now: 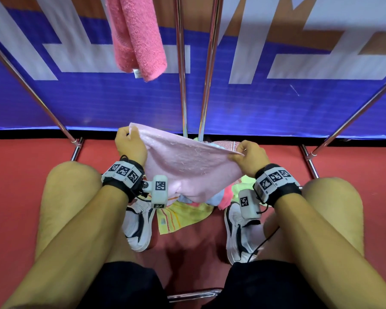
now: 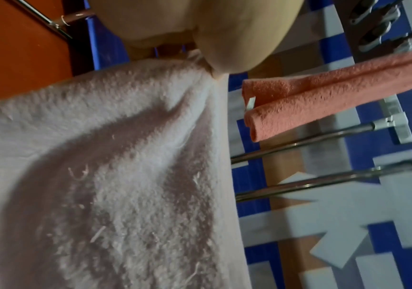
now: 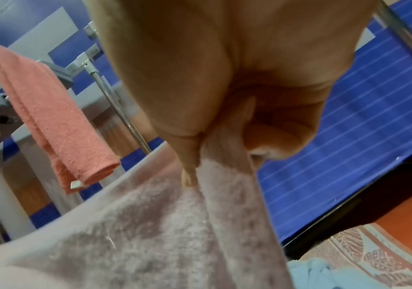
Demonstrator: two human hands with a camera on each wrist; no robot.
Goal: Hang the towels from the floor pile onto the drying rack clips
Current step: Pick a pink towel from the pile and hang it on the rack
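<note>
While the left hand (image 1: 129,145) pinches one top corner of the pale pink towel (image 1: 183,166), the right hand (image 1: 250,157) pinches the other; cloth spread between them above the floor pile (image 1: 187,210). Coral towel (image 1: 137,36) hangs on the drying rack (image 1: 181,63).

This looks like an indoor sports hall or gym rather than a home: the floor (image 1: 20,197) is a smooth red court surface, and a long blue barrier banner (image 1: 276,103) printed with large white and brown lettering stands along its edge. A chrome drying rack (image 1: 181,63) is set up right on that floor in front of the banner, with a coral towel (image 1: 138,41) hanging from it and a pile of coloured towels (image 1: 183,212) lying at its foot.
</note>
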